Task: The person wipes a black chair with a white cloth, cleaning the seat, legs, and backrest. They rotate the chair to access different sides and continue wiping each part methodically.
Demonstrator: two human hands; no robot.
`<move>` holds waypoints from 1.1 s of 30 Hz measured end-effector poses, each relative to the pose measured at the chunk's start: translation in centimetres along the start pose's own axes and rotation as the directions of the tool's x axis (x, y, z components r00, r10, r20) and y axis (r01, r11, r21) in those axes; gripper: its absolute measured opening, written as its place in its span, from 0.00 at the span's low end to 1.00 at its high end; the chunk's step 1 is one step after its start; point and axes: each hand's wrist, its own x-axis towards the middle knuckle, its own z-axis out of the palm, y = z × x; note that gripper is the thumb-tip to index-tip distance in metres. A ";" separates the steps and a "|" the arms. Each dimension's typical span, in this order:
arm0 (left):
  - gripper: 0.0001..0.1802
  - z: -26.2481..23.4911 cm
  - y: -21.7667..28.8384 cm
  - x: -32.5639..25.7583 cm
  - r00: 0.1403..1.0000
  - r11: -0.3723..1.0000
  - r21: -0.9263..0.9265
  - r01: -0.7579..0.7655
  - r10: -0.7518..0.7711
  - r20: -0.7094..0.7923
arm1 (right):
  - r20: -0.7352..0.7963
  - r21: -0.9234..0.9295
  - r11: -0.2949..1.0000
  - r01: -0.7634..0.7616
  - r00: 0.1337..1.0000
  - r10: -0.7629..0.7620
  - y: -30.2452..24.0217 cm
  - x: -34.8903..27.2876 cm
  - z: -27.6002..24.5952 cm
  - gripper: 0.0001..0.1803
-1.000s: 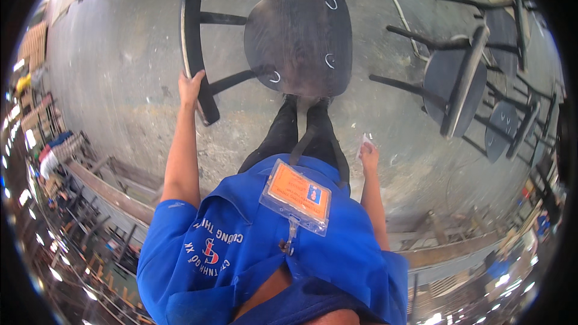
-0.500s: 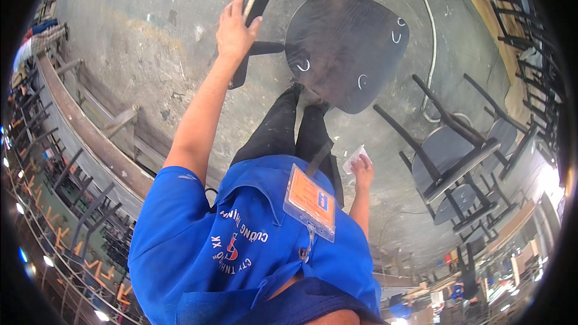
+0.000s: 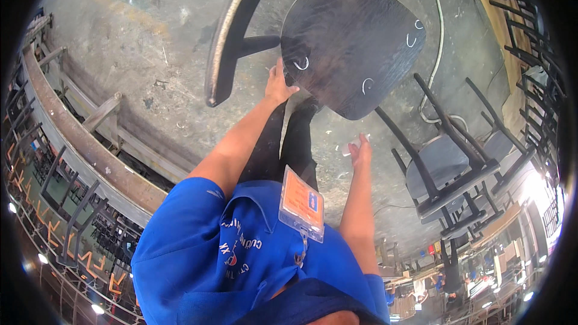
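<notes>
In front of me stands a black wooden chair, its dark seat facing up with several pale curved marks on it. The chair's curved backrest has a light, worn-looking top edge. My left hand is at the near left edge of the seat, fingers stretched and thumb apart; whether it touches the edge I cannot tell. Lower right of the seat, my right hand pinches a small white sheet, mostly hidden by the fingers. Its material is not clear.
More black chairs stand close on my right, legs pointing up. Stacked chairs line the far right. A pale hose runs over the concrete floor. Along my left stretches a long wooden rail structure.
My left hand has left the backrest and moved right and nearer, to the seat's edge. My right hand has moved up towards the seat with the white sheet. The chair appears larger in view.
</notes>
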 end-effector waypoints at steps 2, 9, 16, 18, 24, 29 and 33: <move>0.66 2.3 -1.8 2.0 0.999 0.996 -0.077 -0.043 0.042 -0.002 | -0.078 0.137 0.990 -0.043 0.995 0.054 -1.2 2.0 1.5 0.43; 0.47 7.9 -1.9 4.5 0.937 0.834 -0.551 0.023 -0.210 -0.279 | -0.064 0.458 0.872 -0.171 0.972 0.225 -2.7 7.9 6.9 0.34; 0.44 10.5 -0.4 4.4 0.871 0.571 -0.813 -0.114 -0.336 -0.358 | -0.425 0.507 0.859 0.074 0.888 0.174 -3.7 6.7 13.2 0.33; 0.45 10.5 -0.2 4.0 0.878 0.581 -0.802 -0.137 -0.303 -0.370 | -0.648 0.388 0.921 0.016 0.716 0.261 -4.1 6.0 14.0 0.33; 0.48 9.8 -0.3 3.2 0.912 0.574 -0.796 -0.193 -0.195 -0.362 | -0.660 0.358 0.934 0.003 0.708 0.251 -5.9 6.2 16.0 0.31; 0.47 9.3 -0.5 3.1 0.913 0.650 -0.735 -0.194 -0.155 -0.378 | -0.623 0.357 0.933 0.042 0.755 0.205 -6.4 5.7 17.3 0.29; 0.32 10.0 -0.9 4.5 0.860 0.657 -0.734 -0.174 -0.261 -0.438 | -0.599 0.381 0.922 0.074 0.779 0.185 -6.2 4.6 17.2 0.27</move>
